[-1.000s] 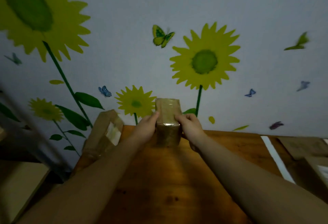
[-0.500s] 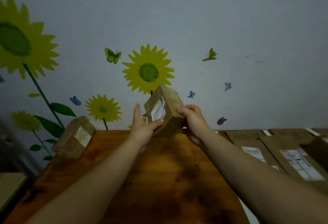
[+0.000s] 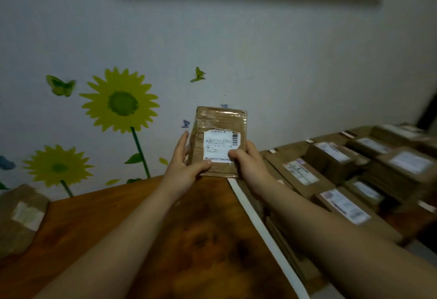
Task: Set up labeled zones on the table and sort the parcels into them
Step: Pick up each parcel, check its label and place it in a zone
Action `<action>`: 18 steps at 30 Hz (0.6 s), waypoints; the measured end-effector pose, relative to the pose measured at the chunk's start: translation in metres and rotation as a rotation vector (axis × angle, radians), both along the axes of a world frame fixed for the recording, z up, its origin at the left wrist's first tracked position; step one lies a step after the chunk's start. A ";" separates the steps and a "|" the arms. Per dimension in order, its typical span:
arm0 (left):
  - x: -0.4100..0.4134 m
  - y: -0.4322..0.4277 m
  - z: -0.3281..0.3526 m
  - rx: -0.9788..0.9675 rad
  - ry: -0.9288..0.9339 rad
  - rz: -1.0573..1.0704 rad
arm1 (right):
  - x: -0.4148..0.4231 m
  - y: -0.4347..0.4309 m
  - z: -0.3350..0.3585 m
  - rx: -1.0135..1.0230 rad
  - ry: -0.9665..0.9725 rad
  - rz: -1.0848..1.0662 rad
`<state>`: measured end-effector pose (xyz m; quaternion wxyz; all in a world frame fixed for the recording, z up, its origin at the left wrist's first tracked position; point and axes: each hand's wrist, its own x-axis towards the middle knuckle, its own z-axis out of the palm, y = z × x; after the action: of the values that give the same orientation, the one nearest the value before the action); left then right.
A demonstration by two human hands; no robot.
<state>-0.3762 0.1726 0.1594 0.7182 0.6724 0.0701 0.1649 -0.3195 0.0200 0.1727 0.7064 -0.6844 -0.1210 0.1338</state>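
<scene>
Brown parcel (image 3: 221, 122) held upright over table (image 3: 142, 239) by both hands (image 3: 183, 168) (image 3: 250, 167).

held parcel (image 3: 221, 123): in air over surface (image 3: 142, 227) far edge, btwn left hand (image 3: 186, 163) & right hand (image 3: 249, 165)
strip (image 3: 260, 225): on surface, front-to-back, right of ctr
parcel pile (image 3: 354, 180): right of strip
lone parcel (image 3: 21, 213): far left edge
wall (image 3: 283, 62): behind all

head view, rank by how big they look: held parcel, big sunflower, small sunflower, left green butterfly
1. big sunflower and parcel: look about alike; the parcel is nearer the camera, so unranked
2. small sunflower
3. butterfly
</scene>
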 end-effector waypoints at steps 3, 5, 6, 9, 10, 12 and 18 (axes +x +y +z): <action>0.004 -0.048 0.001 0.063 0.047 -0.145 | -0.015 -0.051 -0.005 0.042 0.035 -0.081; 0.007 -0.085 0.004 0.063 0.049 -0.220 | -0.021 -0.090 -0.005 0.037 0.050 -0.134; 0.010 -0.106 0.006 0.059 0.049 -0.268 | -0.022 -0.111 -0.006 0.042 0.055 -0.168; 0.017 -0.176 0.016 0.082 0.064 -0.392 | -0.027 -0.182 -0.004 0.104 0.078 -0.274; 0.020 -0.201 0.018 0.104 0.068 -0.419 | -0.028 -0.207 -0.004 0.071 0.067 -0.304; 0.024 -0.255 0.021 0.170 0.062 -0.456 | -0.030 -0.260 -0.006 0.000 0.046 -0.368; 0.038 -0.426 0.013 0.164 0.132 -0.591 | -0.040 -0.437 -0.010 -0.058 -0.036 -0.510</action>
<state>-0.3383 -0.2538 0.1721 0.6722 0.7286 -0.0953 -0.0900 -0.3597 -0.4166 0.1626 0.6950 -0.7152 0.0469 -0.0575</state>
